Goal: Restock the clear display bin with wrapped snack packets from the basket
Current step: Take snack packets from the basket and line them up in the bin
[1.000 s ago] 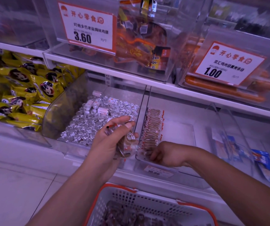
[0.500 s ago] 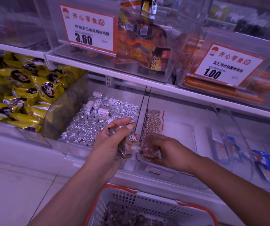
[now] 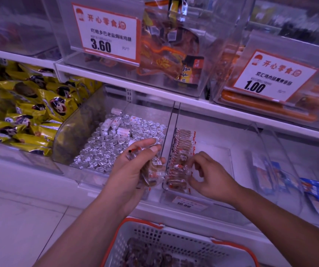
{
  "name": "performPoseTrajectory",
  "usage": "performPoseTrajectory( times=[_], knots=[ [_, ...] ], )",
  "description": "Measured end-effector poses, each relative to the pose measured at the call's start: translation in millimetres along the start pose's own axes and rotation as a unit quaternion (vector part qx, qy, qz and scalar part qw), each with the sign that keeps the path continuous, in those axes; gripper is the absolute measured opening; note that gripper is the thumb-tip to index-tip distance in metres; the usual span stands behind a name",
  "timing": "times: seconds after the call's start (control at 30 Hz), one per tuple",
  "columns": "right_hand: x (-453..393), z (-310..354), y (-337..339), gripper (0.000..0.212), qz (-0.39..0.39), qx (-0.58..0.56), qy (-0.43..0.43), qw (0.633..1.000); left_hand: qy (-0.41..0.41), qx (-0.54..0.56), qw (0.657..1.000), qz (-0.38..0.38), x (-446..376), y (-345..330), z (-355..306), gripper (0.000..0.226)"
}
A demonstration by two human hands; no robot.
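Our left hand (image 3: 133,170) grips a stack of packets (image 3: 152,173); right hand (image 3: 208,176) pinches one packet at the clear bin (image 3: 230,166)'s left wall. White shelf (image 3: 116,191) edge below, basket (image 3: 174,239) under it.

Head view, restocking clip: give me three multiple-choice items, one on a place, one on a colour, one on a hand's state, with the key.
1. Where does the row of snack packets stand in the clear display bin?
A. along its left wall
B. along its right wall
C. across its back

2. What colour is the basket rim?
A. blue
B. orange-red
C. green

3. What is the left hand doing?
A. resting flat on the shelf
B. hanging idle
C. holding a bunch of wrapped packets

Key: 1 A, the row hugs the left wall; 2 B, the white mesh has an orange-red edge; 3 C, fingers and thumb curl round the packets.
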State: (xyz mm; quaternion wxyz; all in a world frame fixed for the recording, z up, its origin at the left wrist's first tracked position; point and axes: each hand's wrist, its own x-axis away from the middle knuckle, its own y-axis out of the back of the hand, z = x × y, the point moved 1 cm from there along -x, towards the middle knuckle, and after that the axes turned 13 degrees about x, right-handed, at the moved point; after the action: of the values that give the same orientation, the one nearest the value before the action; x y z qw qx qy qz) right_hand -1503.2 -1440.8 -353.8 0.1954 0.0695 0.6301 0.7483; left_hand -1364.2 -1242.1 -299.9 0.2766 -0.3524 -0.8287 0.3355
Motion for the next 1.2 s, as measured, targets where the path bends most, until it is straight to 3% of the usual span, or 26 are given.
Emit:
performPoseTrajectory(
  times=[0.03,0.1,0.17,0.23,0.33,0.4,0.47,0.53,0.57,0.6,0.67,0.8,0.9,1.1,1.2],
  knots=[
    [-2.7,-1.2,3.1,0.035,-0.024,0.010,0.003,1.000,0.000,-0.002,1.000,0.001,-0.5,0.1,0.5,0.031],
    [-12.5,-6.1,6.9,0.057,-0.019,0.086,0.037,0.995,-0.002,-0.007,1.000,0.000,-1.2,0.2,1.6,0.031],
    [-25.2,-10.4,5.9,0.077,0.043,0.188,0.085,0.978,-0.002,-0.012,1.000,-0.004,-1.7,-0.9,2.5,0.033],
    [-37.3,-9.6,3.7,0.083,0.101,0.260,0.129,0.952,-0.003,-0.008,1.000,-0.008,-2.6,-1.1,3.3,0.035],
    [-48.4,-5.5,2.9,0.057,0.078,0.316,0.170,0.930,0.003,0.017,1.000,-0.009,-5.3,0.2,4.0,0.028],
    [-50.3,-3.2,9.6,0.039,0.057,0.314,0.146,0.936,0.004,0.029,1.000,-0.007,-6.5,1.1,3.9,0.026],
    [-48.2,-0.5,21.4,0.032,0.064,0.242,0.080,0.965,0.006,0.028,1.000,-0.003,-6.5,1.0,3.3,0.027],
    [-39.5,5.5,36.8,0.028,0.052,0.016,-0.052,0.997,-0.004,0.022,1.000,-0.001,-5.5,0.7,3.5,0.034],
    [-31.9,13.0,46.3,0.028,0.047,-0.178,-0.126,0.975,-0.016,0.020,1.000,0.001,-4.9,0.3,4.0,0.039],
    [-21.8,24.1,55.2,0.031,0.036,-0.364,-0.172,0.915,-0.031,0.021,0.999,0.005,-4.7,-0.5,5.0,0.042],
    [-2.2,49.2,62.2,0.044,0.010,-0.562,-0.198,0.803,-0.070,0.014,0.997,0.011,-4.0,-4.2,10.4,0.044],
    [16.2,118.0,53.3,0.042,0.001,-0.632,-0.215,0.744,-0.178,-0.072,0.981,0.006,2.6,-12.0,26.7,0.042],
    [18.9,130.1,57.5,0.034,0.022,-0.673,-0.230,0.703,-0.223,-0.163,0.961,0.009,11.0,-14.8,30.7,0.044],
    [35.1,90.3,87.1,0.042,0.122,-0.643,-0.244,0.716,-0.195,-0.290,0.932,0.098,23.9,-38.5,35.5,0.054],
    [34.0,68.0,101.5,0.040,0.111,-0.653,-0.244,0.709,-0.193,-0.280,0.935,0.096,16.8,-57.5,29.6,0.042]
  ],
)
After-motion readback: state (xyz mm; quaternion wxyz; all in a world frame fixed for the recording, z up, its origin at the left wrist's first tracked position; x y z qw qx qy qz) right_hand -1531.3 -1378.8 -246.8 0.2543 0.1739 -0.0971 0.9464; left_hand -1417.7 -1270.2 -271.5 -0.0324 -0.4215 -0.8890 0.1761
